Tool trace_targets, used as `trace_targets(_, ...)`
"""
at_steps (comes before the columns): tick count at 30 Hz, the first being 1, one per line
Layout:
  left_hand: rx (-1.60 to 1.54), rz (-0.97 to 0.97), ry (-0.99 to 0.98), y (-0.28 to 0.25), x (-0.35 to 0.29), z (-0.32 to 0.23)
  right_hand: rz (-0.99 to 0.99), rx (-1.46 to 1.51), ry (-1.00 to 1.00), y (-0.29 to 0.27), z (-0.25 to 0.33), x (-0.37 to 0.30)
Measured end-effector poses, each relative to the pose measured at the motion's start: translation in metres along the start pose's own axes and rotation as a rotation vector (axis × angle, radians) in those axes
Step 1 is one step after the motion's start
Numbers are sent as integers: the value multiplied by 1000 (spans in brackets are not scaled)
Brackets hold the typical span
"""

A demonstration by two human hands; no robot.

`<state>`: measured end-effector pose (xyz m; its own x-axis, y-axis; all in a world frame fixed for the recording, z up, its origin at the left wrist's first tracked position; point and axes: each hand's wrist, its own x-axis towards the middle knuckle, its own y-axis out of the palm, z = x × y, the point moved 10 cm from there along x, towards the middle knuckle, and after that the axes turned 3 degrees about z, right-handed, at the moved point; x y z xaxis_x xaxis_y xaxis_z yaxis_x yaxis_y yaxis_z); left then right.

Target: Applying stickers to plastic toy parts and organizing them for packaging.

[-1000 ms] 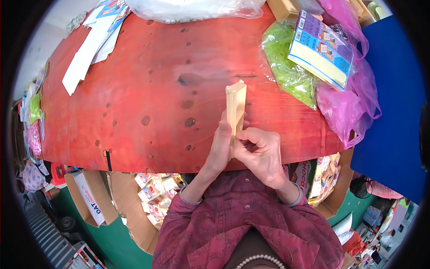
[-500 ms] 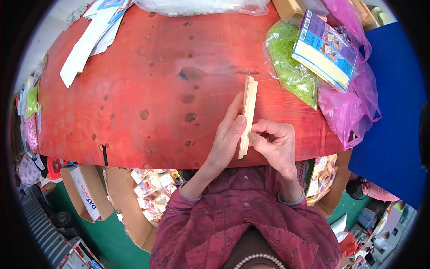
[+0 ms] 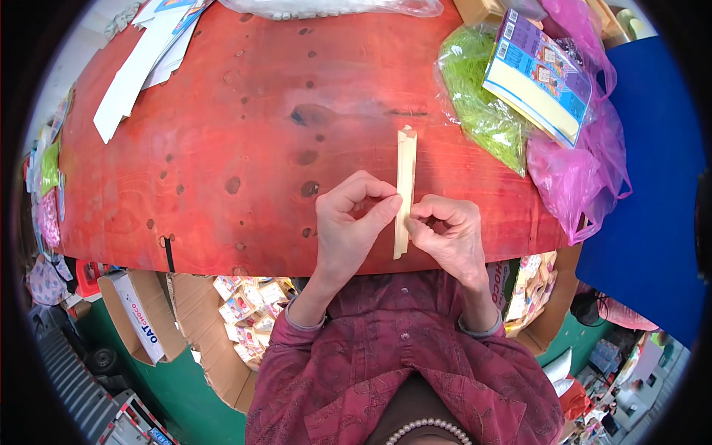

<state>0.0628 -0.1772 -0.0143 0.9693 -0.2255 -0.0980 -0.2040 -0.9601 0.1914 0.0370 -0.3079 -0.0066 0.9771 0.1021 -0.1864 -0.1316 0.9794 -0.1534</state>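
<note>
A long, narrow, pale-yellow bundle of strips (image 3: 405,163) stands out from the near part of the red table (image 3: 274,156), its long side running away from me. Whether the strips are wood or folded card I cannot tell. My left hand (image 3: 350,226) pinches the bundle's left edge about midway, thumb against forefinger. A little nearer to me, my right hand (image 3: 454,236) pinches its right edge with curled fingers. The far end of the bundle looks uneven.
Far right lie a bag of green shreds (image 3: 475,96), a printed pad (image 3: 538,81) and pink plastic bags (image 3: 575,178). White sheets (image 3: 137,81) lie far left, clear plastic (image 3: 334,6) at the back. Below the near edge, cardboard boxes (image 3: 211,348) hold many small packets (image 3: 248,308).
My left hand has gone from lying flat along the bundle to pinching its edge, moving left. The bundle has turned slightly more upright in view. My right hand keeps its pinch.
</note>
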Motion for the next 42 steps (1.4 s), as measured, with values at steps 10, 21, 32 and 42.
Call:
trace_targets(10, -189, 182, -178, 1, 9, 14, 111, 69, 32, 9, -6, 1)
trace_targets(21, -254, 269, -205, 7, 10, 23, 172, 195, 113, 11, -19, 1)
trace_targets(32, -296, 297, -198, 11, 9, 20, 167, 208, 125, 9, -19, 2)
trace_targets(42, -266, 305, -234, 9, 7, 25, 179, 210, 132, 14, -21, 1)
